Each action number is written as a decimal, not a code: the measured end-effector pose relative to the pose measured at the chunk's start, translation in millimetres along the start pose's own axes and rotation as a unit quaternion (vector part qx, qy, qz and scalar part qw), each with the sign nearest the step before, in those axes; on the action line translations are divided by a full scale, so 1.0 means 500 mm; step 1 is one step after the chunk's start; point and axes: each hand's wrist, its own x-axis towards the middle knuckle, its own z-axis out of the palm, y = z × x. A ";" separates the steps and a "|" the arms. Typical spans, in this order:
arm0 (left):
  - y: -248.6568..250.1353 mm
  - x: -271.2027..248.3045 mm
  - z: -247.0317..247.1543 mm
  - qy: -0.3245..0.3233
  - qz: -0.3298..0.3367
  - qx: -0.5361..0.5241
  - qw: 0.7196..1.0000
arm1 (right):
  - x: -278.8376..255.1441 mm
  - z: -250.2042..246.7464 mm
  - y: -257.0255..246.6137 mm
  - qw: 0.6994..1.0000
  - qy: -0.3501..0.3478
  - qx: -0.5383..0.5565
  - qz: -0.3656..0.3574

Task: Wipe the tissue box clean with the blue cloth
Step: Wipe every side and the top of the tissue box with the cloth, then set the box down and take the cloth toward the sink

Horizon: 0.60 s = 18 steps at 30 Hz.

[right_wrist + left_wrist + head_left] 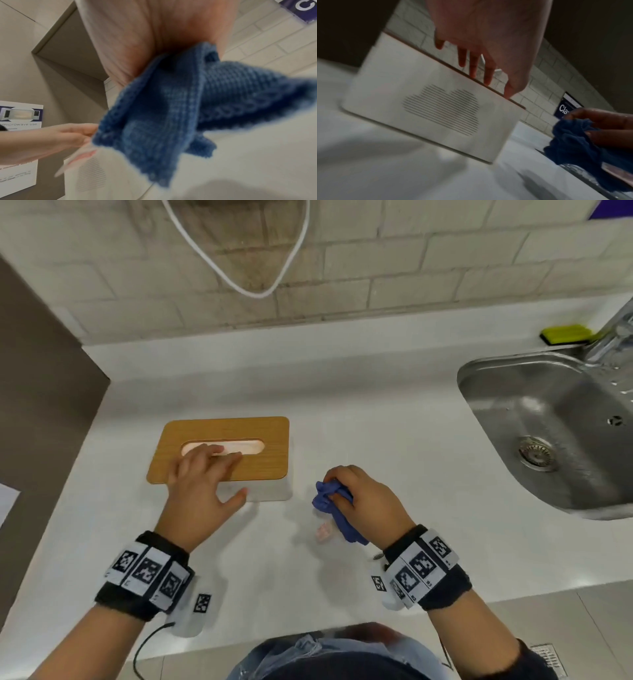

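The tissue box (260, 453) has a wooden lid with an oval slot and a white body (423, 102) with a striped cloud mark; it stands on the white counter. My left hand (202, 474) lies over its near edge, with straight fingers (471, 67) reaching across the lid and the thumb by the front wall. My right hand (363, 498) hovers to the right of the box and grips a bunched blue cloth (334, 503). In the right wrist view the blue cloth (171, 108) hangs from the palm. The cloth stays apart from the box.
A steel sink (548, 433) with a tap (613, 337) sits at the right. A green sponge (565, 334) lies behind it. A white cable (253, 290) hangs on the tiled wall. A brown panel (37, 392) bounds the left. A small pinkish scrap (323, 531) lies beneath the cloth.
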 end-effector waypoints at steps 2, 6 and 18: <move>0.041 0.010 0.034 -0.034 -0.014 0.018 0.999 | -0.013 0.002 0.009 0.999 0.011 0.025 0.019; 0.062 0.028 0.061 -0.002 -0.084 -0.011 0.996 | -0.044 -0.029 0.071 0.994 0.074 0.022 0.073; 0.047 0.026 0.059 -0.017 -0.044 -0.017 0.999 | -0.153 -0.242 0.347 0.868 0.101 -0.242 0.423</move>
